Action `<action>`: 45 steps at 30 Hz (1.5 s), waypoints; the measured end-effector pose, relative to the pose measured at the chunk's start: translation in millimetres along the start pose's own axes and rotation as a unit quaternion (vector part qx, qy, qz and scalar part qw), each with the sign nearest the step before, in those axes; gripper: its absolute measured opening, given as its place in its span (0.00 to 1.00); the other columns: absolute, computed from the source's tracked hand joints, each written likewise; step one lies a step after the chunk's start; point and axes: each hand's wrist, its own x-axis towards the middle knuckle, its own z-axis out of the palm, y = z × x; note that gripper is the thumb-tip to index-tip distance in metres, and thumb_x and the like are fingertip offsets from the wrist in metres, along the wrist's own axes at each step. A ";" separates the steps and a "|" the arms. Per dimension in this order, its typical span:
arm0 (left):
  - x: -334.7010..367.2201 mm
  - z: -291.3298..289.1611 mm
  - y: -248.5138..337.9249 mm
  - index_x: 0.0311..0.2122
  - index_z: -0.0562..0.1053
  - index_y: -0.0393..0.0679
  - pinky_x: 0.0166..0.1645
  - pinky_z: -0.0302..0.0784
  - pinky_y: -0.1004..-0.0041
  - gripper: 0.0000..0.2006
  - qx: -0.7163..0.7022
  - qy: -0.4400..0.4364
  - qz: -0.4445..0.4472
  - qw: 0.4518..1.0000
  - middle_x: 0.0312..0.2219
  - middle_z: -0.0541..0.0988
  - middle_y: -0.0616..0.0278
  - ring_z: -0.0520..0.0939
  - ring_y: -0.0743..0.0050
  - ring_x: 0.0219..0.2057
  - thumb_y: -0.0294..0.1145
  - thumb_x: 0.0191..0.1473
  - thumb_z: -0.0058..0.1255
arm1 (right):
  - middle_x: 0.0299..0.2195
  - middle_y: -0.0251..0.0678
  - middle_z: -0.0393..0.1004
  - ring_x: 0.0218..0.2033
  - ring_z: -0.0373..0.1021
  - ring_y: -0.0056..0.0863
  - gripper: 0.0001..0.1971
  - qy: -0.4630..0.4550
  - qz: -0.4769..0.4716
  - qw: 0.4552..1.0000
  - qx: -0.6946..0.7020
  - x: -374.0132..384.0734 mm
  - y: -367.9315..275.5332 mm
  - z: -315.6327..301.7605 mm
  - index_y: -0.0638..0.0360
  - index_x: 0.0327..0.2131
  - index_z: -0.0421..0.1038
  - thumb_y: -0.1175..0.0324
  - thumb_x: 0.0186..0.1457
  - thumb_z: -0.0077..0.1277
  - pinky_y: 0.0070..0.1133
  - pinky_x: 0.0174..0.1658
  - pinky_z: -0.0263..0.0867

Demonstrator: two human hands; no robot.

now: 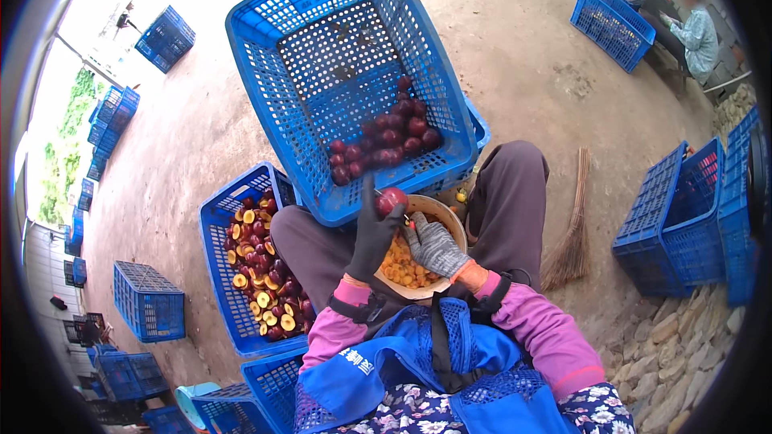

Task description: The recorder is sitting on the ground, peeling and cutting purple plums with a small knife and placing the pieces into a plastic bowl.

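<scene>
My left hand (371, 235), in a black glove, grips a dark red plum (392, 200). Close beside it, my right hand (437, 249) wears a grey knitted glove; its fingers are curled at the plum, and what they hold is too small to make out. Under both hands a pale round tub (455, 229) rests between my knees, with orange, pulpy pieces (401, 267) inside. Tilted toward me in front is a large blue crate (265, 72), whole plums (391, 137) gathered at its near end. Left of my knee, another blue crate (219, 289) holds cut plums (265, 273) showing yellow flesh.
A straw broom (575, 229) lies right of my knee. Blue crates (671, 221) stand at the right by a heap of stones (671, 337). More crates (149, 301) line the left side. At the far right a person (696, 36) sits near a blue crate (613, 24).
</scene>
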 end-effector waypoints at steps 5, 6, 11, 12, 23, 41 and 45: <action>-2.9 -15.6 -12.5 0.55 0.53 0.38 0.48 0.66 0.74 0.26 -0.417 -0.057 -0.301 0.856 0.48 0.64 0.55 0.68 0.73 0.45 0.33 0.54 0.44 | 0.15 0.51 0.66 0.16 0.65 0.46 0.15 0.009 0.023 0.999 0.028 -0.8 -5.8 -8.4 0.65 0.34 0.60 0.61 0.55 0.35 0.37 0.21 0.59; -1.7 -13.0 -13.3 0.56 0.51 0.38 0.48 0.65 0.75 0.28 -0.290 -0.054 -0.238 0.925 0.49 0.62 0.54 0.67 0.73 0.45 0.33 0.53 0.45 | 0.15 0.51 0.66 0.16 0.65 0.46 0.14 0.025 0.010 0.999 0.019 -4.3 -1.9 -4.4 0.66 0.34 0.60 0.61 0.55 0.35 0.37 0.21 0.59; 13.2 -6.3 -4.0 0.59 0.44 0.39 0.49 0.64 0.73 0.36 0.114 -0.083 0.060 0.988 0.51 0.59 0.54 0.66 0.70 0.46 0.29 0.48 0.49 | 0.26 0.54 0.68 0.20 0.65 0.44 0.13 -0.046 -0.006 0.999 0.024 -7.8 14.0 5.2 0.69 0.37 0.64 0.67 0.53 0.39 0.35 0.24 0.60; 16.1 -8.4 -1.5 0.59 0.43 0.39 0.50 0.64 0.73 0.38 0.149 -0.100 0.100 0.979 0.51 0.59 0.55 0.66 0.69 0.46 0.28 0.47 0.50 | 0.23 0.53 0.67 0.20 0.65 0.45 0.13 -0.038 -0.006 0.997 0.063 -6.2 10.0 0.6 0.67 0.35 0.62 0.65 0.54 0.37 0.36 0.24 0.59; 37.9 -90.2 -3.6 0.47 0.61 0.39 0.48 0.70 0.65 0.20 -0.453 0.001 -0.270 0.850 0.43 0.67 0.53 0.71 0.59 0.42 0.29 0.49 0.49 | 0.17 0.49 0.68 0.19 0.66 0.47 0.11 -0.067 0.028 0.997 -0.027 61.8 -2.4 -62.8 0.62 0.32 0.62 0.63 0.54 0.39 0.38 0.23 0.60; -10.8 -56.0 -2.6 0.47 0.62 0.40 0.41 0.72 0.71 0.23 -0.323 -0.090 -0.336 0.880 0.39 0.69 0.55 0.74 0.65 0.38 0.47 0.52 0.43 | 0.30 0.45 0.66 0.30 0.65 0.44 0.16 -0.166 -0.242 0.954 0.065 100.9 -71.2 -87.2 0.63 0.37 0.64 0.61 0.48 0.46 0.34 0.33 0.62; -9.2 -24.5 61.4 0.47 0.60 0.34 0.44 0.69 0.71 0.19 -0.102 -0.086 -0.310 0.941 0.43 0.68 0.50 0.72 0.63 0.40 0.36 0.55 0.41 | 0.31 0.49 0.67 0.29 0.66 0.46 0.15 -0.117 -0.117 0.984 0.067 74.3 -55.3 -74.9 0.59 0.40 0.66 0.63 0.48 0.47 0.33 0.32 0.63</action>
